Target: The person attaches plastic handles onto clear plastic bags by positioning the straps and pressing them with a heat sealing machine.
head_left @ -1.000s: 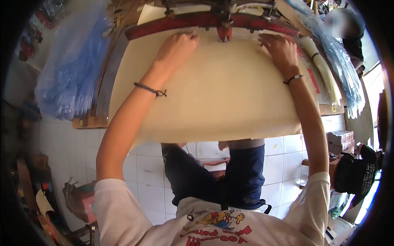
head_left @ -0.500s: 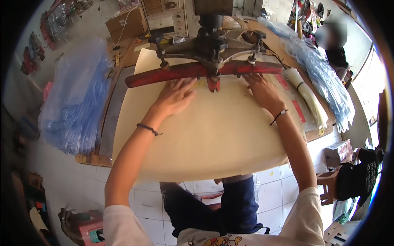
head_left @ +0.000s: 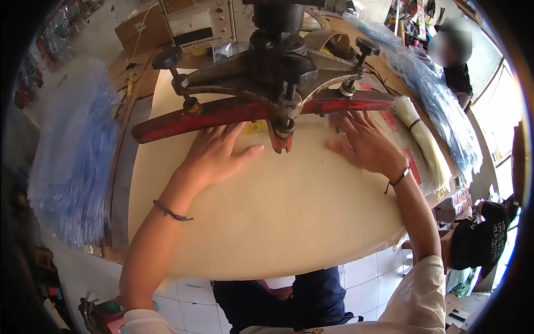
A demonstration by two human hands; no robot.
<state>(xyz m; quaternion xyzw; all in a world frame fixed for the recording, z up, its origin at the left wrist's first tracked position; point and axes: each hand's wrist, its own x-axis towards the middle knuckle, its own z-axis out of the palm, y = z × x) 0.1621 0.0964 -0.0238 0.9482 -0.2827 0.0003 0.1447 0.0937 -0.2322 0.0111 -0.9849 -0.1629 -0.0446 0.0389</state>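
A large cream sheet (head_left: 267, 217) covers most of the work surface. Above its far part is a red bar (head_left: 222, 113), fixed under a dark metal press head (head_left: 272, 61) with black knobs. My left hand (head_left: 219, 153) lies flat on the sheet left of the centre, fingers spread, its fingertips hidden beneath the bar. On the right, my right hand (head_left: 370, 145) rests on the sheet with fingers apart, also close to the bar and slightly blurred. Between the hands a small yellow piece (head_left: 255, 127) shows just in front of the bar.
Blue plastic sheets (head_left: 72, 161) are piled at the left. A tied bundle of pale strips (head_left: 425, 142) and more clear blue plastic (head_left: 445, 111) lie at the right. Behind stand a cardboard box (head_left: 142, 30) and a control unit (head_left: 203, 25). A person (head_left: 459, 72) is at the far right.
The view has tilted up and come nearer the press head. My hands have moved forward to the bar, and their fingers have gone from bent to spread flat.
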